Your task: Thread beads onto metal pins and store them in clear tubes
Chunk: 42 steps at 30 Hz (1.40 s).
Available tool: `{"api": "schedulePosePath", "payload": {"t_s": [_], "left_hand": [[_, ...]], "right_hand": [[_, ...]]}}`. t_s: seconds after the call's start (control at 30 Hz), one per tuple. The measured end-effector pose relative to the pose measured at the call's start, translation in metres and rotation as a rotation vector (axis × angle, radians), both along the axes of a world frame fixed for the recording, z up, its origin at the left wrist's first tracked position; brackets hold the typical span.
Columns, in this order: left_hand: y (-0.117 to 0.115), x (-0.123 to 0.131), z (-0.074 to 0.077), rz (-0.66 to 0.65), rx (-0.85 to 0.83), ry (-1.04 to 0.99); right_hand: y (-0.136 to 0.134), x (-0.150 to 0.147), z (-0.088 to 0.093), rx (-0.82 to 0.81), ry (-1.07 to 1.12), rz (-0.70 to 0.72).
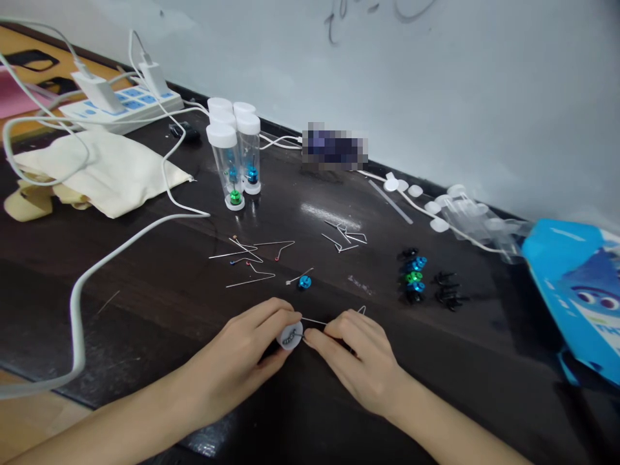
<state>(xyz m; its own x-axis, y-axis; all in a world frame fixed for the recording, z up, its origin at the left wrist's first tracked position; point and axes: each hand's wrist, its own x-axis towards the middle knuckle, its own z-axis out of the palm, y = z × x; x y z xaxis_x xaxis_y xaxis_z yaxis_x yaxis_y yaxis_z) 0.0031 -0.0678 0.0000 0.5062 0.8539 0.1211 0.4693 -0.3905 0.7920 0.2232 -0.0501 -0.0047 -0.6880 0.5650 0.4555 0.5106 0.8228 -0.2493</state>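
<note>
At a dark tabletop (pixel 465 368), a person's left hand (pixel 254 339) clamps a round white piece (pixel 294 330) between fingers and thumb at the near centre, its face bearing small dark parts. The right hand (pixel 361 352), just to the right, has its fingertips together on a thin bent wire (pixel 314 320) that reaches toward the white piece. Just beyond the hands sits a blue fitting (pixel 305 282); farther left lie bent wires with coloured ends (pixel 246 249), and farther ahead, short silver wires (pixel 343 234). To the right stand a row of blue, green and black fittings (pixel 414 278) and, beside them, black pronged pieces (pixel 449 297). Capped clear tubes (pixel 225 165) stand upright at the far left, near a cream cloth (pixel 111 171) and a power strip (pixel 130 106). A blue packet (pixel 557 278) occupies the far right, and a pixelated object (pixel 334 148) rests by the wall (pixel 436 97).
</note>
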Motion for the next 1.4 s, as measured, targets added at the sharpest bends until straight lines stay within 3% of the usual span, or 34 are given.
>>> {"api": "schedulePosePath", "payload": {"t_s": [0.6,0.87,1.1,1.3,1.4], "left_hand": [[0.0,0.0,0.0,0.041,-0.016,-0.039],[0.0,-0.001,-0.001,0.1,-0.008,-0.01],[0.003,-0.002,0.0,0.109,-0.005,0.045],[0.006,-0.006,-0.001,0.063,0.016,0.114],[0.018,-0.015,0.002,0.058,-0.044,0.064]], "right_hand": [[0.0,-0.001,0.002,-0.044,0.015,-0.004],[0.002,-0.001,0.002,-0.226,0.057,-0.04],[0.005,-0.002,0.006,-0.359,0.303,-0.082],[0.01,-0.002,0.012,-0.447,0.525,-0.251],[0.01,0.001,0.009,-0.491,0.588,-0.333]]}}
